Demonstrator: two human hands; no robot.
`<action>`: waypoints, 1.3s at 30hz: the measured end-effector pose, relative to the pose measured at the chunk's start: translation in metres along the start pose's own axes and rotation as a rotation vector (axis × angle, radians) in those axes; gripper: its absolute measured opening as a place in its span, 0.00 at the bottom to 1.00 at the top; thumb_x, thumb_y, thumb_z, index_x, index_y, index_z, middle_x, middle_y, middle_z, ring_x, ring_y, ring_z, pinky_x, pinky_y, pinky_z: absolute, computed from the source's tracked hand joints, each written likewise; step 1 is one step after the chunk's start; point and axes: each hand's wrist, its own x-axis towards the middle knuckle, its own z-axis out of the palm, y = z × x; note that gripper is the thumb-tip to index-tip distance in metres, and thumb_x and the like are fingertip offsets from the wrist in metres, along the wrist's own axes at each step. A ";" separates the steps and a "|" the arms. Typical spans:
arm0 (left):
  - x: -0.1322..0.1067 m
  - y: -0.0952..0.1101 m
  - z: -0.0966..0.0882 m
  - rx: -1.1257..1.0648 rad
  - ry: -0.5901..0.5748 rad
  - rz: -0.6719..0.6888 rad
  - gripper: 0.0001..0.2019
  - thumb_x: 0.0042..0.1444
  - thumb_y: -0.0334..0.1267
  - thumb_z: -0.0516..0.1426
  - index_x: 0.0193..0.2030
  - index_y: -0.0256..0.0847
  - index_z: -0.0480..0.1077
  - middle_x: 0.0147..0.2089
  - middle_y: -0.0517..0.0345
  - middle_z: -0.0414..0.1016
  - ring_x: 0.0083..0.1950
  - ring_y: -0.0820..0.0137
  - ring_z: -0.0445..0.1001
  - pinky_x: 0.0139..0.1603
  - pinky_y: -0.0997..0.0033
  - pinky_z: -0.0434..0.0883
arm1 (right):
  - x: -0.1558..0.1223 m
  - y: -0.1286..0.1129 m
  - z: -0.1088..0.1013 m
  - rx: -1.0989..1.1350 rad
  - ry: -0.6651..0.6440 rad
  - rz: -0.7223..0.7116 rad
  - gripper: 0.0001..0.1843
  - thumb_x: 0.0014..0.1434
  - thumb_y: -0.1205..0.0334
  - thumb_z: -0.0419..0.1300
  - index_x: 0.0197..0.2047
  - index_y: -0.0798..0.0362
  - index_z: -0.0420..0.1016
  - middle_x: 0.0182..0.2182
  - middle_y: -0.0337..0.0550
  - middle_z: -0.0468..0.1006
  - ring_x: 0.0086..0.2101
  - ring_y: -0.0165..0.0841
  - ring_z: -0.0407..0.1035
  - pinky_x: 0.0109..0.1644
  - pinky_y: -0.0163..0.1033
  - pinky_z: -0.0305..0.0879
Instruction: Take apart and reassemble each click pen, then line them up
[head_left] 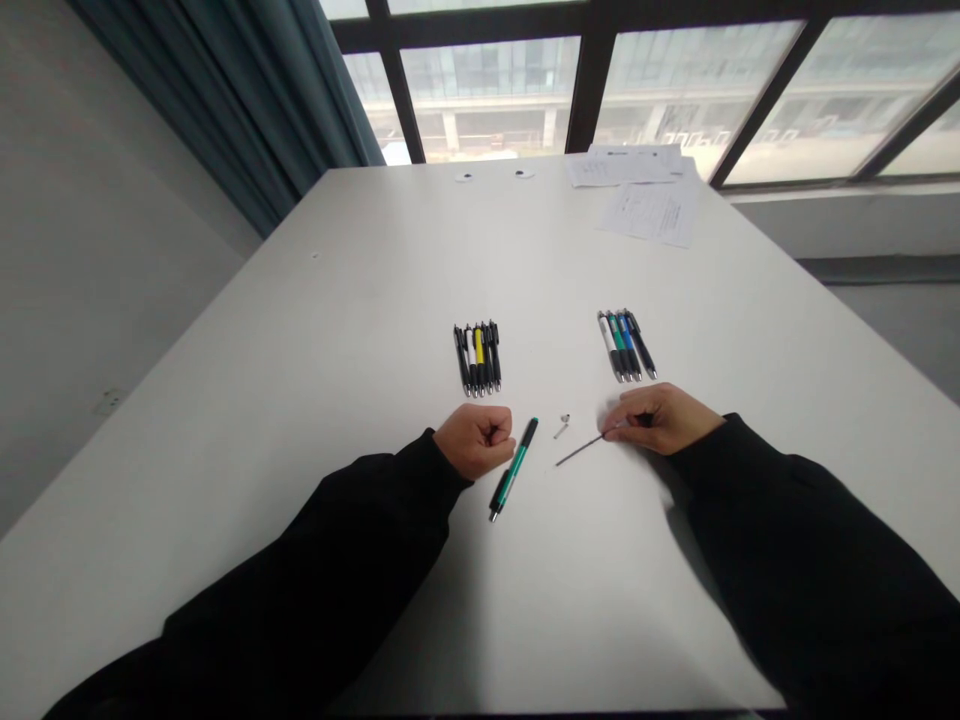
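Observation:
My left hand (477, 440) rests on the white table, curled into a fist with nothing visible in it. Just right of the fist lies a green and black pen barrel (514, 468), slanted, close to the fingers. A thin dark pen refill (580, 450) is pinched at its far right end by the fingers of my right hand (646, 418); its other end points left, low over or on the tabletop. Between the barrel and the refill lie a small spring (560, 431) and a small metallic pen tip (565, 418), both tiny in view.
Beyond my left hand, several pens (480, 358) lie side by side, black, white and yellow. Another row of pens (627, 345) lies beyond my right hand. Paper sheets (651, 205) are at the table's (360, 260) far right, by the window. A curtain (247, 90) hangs at left.

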 end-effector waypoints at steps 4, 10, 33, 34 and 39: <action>0.000 0.000 0.000 0.004 0.005 0.001 0.14 0.45 0.32 0.55 0.19 0.42 0.51 0.17 0.69 0.49 0.20 0.80 0.47 0.22 0.76 0.48 | 0.000 -0.001 -0.001 -0.013 -0.054 -0.013 0.11 0.57 0.56 0.63 0.34 0.53 0.83 0.26 0.42 0.78 0.25 0.30 0.67 0.32 0.37 0.62; 0.000 0.001 0.000 -0.006 0.000 -0.011 0.14 0.45 0.33 0.56 0.19 0.41 0.52 0.16 0.69 0.49 0.20 0.80 0.48 0.21 0.76 0.47 | -0.001 -0.002 0.000 0.002 -0.043 -0.002 0.10 0.56 0.55 0.65 0.33 0.53 0.83 0.25 0.41 0.76 0.24 0.30 0.66 0.31 0.37 0.61; 0.002 0.002 0.016 0.412 0.078 -0.005 0.09 0.47 0.39 0.63 0.30 0.38 0.68 0.21 0.66 0.65 0.24 0.75 0.62 0.29 0.74 0.59 | -0.004 -0.002 0.000 0.624 0.036 0.243 0.21 0.55 0.43 0.65 0.34 0.55 0.69 0.27 0.41 0.72 0.21 0.26 0.62 0.20 0.33 0.52; 0.002 0.001 0.016 0.353 0.065 -0.026 0.07 0.48 0.36 0.62 0.30 0.37 0.68 0.20 0.66 0.65 0.23 0.76 0.62 0.29 0.74 0.60 | -0.004 0.000 0.001 0.630 0.054 0.251 0.21 0.54 0.45 0.66 0.34 0.55 0.70 0.25 0.41 0.72 0.21 0.27 0.62 0.19 0.33 0.51; 0.001 0.005 0.014 -0.354 -0.081 -0.244 0.11 0.50 0.42 0.60 0.34 0.36 0.68 0.21 0.65 0.67 0.17 0.79 0.59 0.18 0.78 0.56 | -0.004 0.005 0.004 0.759 0.194 0.211 0.17 0.51 0.49 0.69 0.34 0.53 0.72 0.21 0.37 0.69 0.19 0.27 0.60 0.18 0.33 0.51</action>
